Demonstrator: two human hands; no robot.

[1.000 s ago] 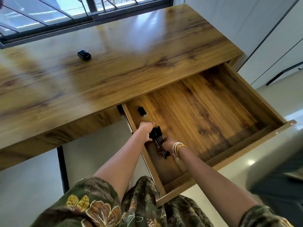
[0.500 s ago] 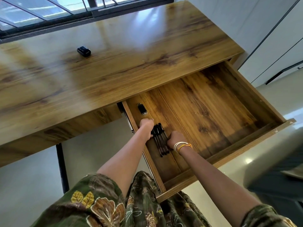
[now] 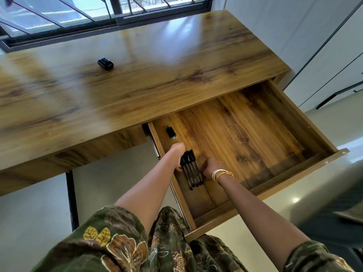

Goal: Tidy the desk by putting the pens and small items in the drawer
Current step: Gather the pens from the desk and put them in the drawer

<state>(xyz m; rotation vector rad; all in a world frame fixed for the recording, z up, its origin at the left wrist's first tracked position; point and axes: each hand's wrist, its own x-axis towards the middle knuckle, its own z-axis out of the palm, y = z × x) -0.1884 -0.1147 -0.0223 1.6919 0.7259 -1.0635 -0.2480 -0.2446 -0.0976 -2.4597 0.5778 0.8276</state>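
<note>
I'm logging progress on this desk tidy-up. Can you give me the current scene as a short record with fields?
drawer: pulled open
pens: bunched side by side on the drawer floor, near its left wall
left hand: against the left side of the pens
right hand: against their right side
small black item in drawer: beyond the pens
small black item on desk: not yet put away

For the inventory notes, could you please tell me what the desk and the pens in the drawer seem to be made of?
Desk: wood-grain board, probably laminate, glossy; it mirrors the window. Pens: likely plastic, with clear barrels and black caps, lying side by side in the drawer.
</note>
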